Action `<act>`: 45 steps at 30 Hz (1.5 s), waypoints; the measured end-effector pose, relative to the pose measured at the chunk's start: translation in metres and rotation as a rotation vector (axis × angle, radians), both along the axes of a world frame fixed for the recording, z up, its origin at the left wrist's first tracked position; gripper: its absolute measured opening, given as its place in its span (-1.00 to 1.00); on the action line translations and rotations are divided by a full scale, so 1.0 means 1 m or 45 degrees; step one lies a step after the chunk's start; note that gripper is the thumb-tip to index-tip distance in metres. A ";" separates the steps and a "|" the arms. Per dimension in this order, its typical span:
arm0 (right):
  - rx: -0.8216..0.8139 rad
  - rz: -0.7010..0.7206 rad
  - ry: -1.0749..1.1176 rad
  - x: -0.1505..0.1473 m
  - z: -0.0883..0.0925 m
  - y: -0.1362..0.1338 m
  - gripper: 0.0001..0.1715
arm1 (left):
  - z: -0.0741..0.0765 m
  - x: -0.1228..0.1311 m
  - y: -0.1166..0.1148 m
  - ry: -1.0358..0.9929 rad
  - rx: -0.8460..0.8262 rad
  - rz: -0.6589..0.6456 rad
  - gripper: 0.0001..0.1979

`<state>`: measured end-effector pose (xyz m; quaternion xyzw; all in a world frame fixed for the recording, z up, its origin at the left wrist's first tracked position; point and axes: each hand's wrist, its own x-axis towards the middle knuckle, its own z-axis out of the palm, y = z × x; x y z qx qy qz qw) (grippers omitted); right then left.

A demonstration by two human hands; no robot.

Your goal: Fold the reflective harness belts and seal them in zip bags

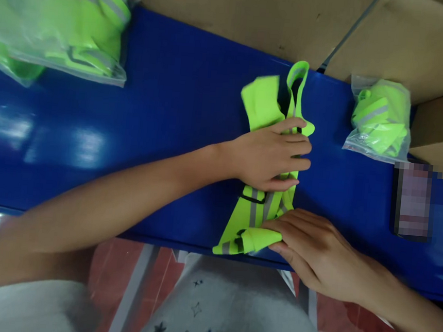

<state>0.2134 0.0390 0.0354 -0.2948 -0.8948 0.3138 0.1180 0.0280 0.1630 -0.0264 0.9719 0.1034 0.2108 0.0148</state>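
Harness: fluorescent yellow-green fabric harness of flat bands with grey reflective stripes (236,216), on the glossy blue tabletop (181,90), partly gathered lengthwise, its near end by the front edge.
Left hand (274,155): palm down across the middle of the bands, fingers extended and slightly spread; pressing rather than gripping, by its look.
Right hand (311,249): thumb and fingers pinch the turned-up near end.
Weight, feel: judged light and soft, limp across the width; nothing looks fragile.
Far loop: yellow-green band loop (291,81) bows open beyond the left hand, suggesting some spring in the webbing.
Buckle: thin black frame (252,198) between the hands; probably the stiffest part, liable to snag or make a lump.
Slip: smooth tabletop likely lets loose bands slide; a flat palm suits holding them.
Best hold: several layers pinched together at the near end, clear of the buckle.
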 end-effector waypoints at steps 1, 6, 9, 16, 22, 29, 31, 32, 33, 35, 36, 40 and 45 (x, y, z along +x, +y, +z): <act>-0.055 0.004 0.003 -0.001 -0.001 0.000 -0.74 | 0.000 -0.001 0.001 0.013 0.010 0.011 -0.63; 0.254 -0.069 -0.064 -0.004 -0.015 0.007 -0.73 | -0.002 0.001 0.002 0.015 0.028 0.033 -0.66; 0.461 -0.114 -0.043 -0.004 -0.023 0.012 -0.67 | -0.003 0.001 0.001 0.012 0.025 0.046 -0.69; 0.708 0.057 -0.190 -0.005 -0.024 0.000 -0.42 | -0.003 0.001 0.002 -0.038 -0.002 0.026 -0.68; 0.863 0.016 -0.334 -0.006 -0.023 -0.007 -0.44 | -0.002 0.001 0.002 0.013 0.014 0.043 -0.66; 0.460 0.007 -0.165 0.001 -0.005 -0.009 -0.59 | 0.003 -0.006 0.001 -0.055 0.020 0.087 -0.60; 0.323 -0.014 -0.115 0.002 -0.002 -0.009 -0.64 | 0.002 -0.005 -0.001 -0.042 -0.055 0.058 -0.59; 0.249 -0.022 -0.098 0.003 -0.001 -0.007 -0.65 | 0.002 -0.004 -0.002 -0.037 -0.097 0.038 -0.59; 0.173 -0.029 -0.082 0.003 0.000 -0.005 -0.65 | 0.001 -0.003 -0.003 -0.034 -0.139 0.021 -0.59; 0.054 -0.055 -0.059 0.004 0.000 0.001 -0.65 | 0.001 -0.002 -0.004 -0.041 -0.217 -0.003 -0.58; 0.013 -0.067 -0.050 0.004 0.000 0.005 -0.65 | 0.001 -0.002 -0.004 -0.046 -0.250 -0.010 -0.57; -0.063 -0.070 -0.019 0.005 -0.002 0.015 -0.72 | 0.004 -0.005 -0.002 -0.078 -0.383 -0.015 -0.53; -0.033 0.031 0.112 0.003 -0.008 0.012 -0.75 | 0.008 -0.008 0.003 -0.120 -0.609 0.053 -0.56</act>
